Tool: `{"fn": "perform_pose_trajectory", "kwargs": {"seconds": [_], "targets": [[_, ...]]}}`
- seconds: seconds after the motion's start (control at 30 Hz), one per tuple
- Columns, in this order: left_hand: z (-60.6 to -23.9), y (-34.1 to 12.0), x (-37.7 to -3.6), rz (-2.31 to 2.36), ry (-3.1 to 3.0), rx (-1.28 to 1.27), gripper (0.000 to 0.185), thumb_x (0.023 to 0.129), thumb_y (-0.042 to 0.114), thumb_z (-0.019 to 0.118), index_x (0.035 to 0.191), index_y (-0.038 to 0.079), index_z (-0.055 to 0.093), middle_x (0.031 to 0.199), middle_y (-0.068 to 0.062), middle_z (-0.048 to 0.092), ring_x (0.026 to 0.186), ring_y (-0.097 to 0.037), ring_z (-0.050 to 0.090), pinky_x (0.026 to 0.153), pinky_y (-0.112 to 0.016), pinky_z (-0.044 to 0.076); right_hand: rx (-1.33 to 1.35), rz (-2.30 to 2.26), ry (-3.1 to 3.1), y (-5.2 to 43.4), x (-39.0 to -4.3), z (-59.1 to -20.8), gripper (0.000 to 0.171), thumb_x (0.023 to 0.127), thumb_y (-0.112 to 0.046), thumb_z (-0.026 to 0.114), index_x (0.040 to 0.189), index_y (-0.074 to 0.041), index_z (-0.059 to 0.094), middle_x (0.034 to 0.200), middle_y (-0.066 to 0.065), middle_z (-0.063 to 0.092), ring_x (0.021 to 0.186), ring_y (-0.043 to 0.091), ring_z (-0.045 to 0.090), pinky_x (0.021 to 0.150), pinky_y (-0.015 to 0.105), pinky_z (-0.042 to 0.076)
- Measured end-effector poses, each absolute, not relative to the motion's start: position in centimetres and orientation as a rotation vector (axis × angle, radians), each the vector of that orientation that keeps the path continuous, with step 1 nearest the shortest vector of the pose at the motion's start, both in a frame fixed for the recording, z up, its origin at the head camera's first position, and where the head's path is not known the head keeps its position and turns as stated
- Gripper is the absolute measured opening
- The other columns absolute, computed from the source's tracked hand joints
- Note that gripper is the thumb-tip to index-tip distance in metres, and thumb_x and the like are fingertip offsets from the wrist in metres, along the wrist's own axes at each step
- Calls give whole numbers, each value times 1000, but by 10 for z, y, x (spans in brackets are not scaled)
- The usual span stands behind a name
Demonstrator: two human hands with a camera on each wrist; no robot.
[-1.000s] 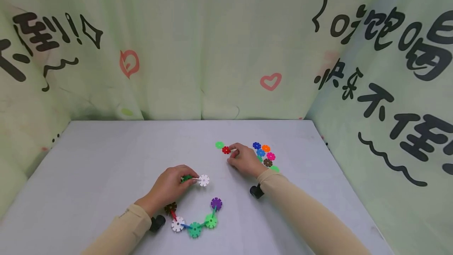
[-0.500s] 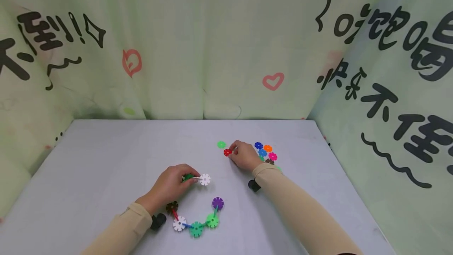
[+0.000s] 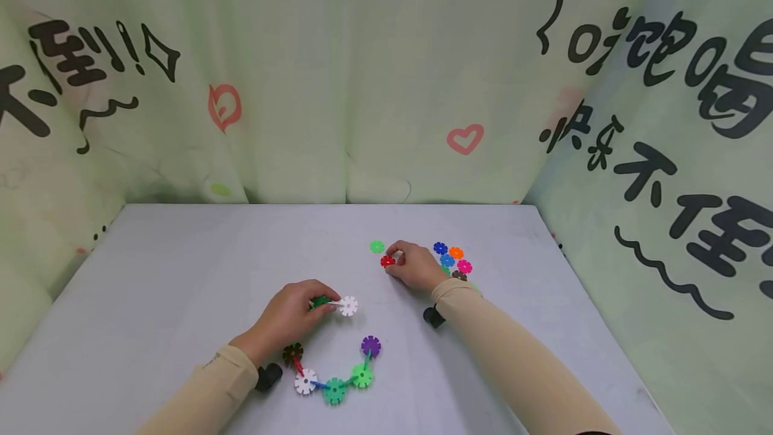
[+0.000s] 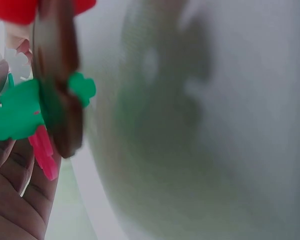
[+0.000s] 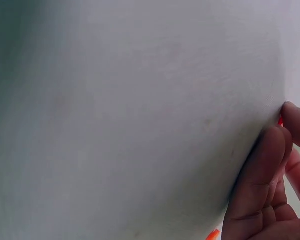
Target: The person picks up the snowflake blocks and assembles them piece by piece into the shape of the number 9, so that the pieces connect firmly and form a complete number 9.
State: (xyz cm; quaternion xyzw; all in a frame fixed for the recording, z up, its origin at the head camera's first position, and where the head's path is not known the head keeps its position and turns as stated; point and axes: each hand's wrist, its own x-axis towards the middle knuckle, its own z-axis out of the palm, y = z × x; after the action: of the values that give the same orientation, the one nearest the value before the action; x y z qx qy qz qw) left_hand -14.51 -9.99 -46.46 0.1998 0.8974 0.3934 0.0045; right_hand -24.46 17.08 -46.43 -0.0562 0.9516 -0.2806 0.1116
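Observation:
My left hand (image 3: 296, 314) grips one end of a chain of interlocking snowflake discs. A white snowflake disc (image 3: 347, 306) sticks out past the fingertips, beside a dark green one (image 3: 320, 301). From under the hand the chain curves through a brown disc (image 3: 292, 354), a white one, teal (image 3: 334, 391) and light green to a purple disc (image 3: 371, 346). In the left wrist view a blurred brown disc (image 4: 60, 115) crosses a green disc (image 4: 15, 111). My right hand (image 3: 417, 266) pinches a red snowflake disc (image 3: 387, 261) at the tabletop; in the right wrist view only a red sliver shows.
Loose discs lie right of my right hand, among them dark blue (image 3: 440, 248), orange (image 3: 456, 253) and pink (image 3: 464, 266), partly hidden by the wrist. A light green disc (image 3: 377, 246) lies left of it. A printed curtain (image 3: 290, 86) surrounds the white table (image 3: 181, 254).
My right hand has closed in on the red disc, which has shifted slightly toward me. The left hand and the chain stay nearly where they were.

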Motion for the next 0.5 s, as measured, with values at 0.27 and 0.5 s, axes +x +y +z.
{"fn": "perform_pose_trajectory", "kwargs": {"seconds": [0.27,0.5], "targets": [[-465,-101,-145,1231,2813,631,16,91,14,75,101,26,75,104,15,68,90,-7,60,79,-34,51,-90,-857,2778,170,-244,-463,27,89,-19,76,109,-9,61,91,5,59,85,22,55,77,33,50],[-465,-102,-145,1241,2807,626,15,91,14,74,100,26,75,104,15,68,90,-8,60,79,-35,51,-71,-899,2778,171,-240,-463,28,88,-17,78,107,-9,58,93,5,59,87,22,56,78,34,51]]}}
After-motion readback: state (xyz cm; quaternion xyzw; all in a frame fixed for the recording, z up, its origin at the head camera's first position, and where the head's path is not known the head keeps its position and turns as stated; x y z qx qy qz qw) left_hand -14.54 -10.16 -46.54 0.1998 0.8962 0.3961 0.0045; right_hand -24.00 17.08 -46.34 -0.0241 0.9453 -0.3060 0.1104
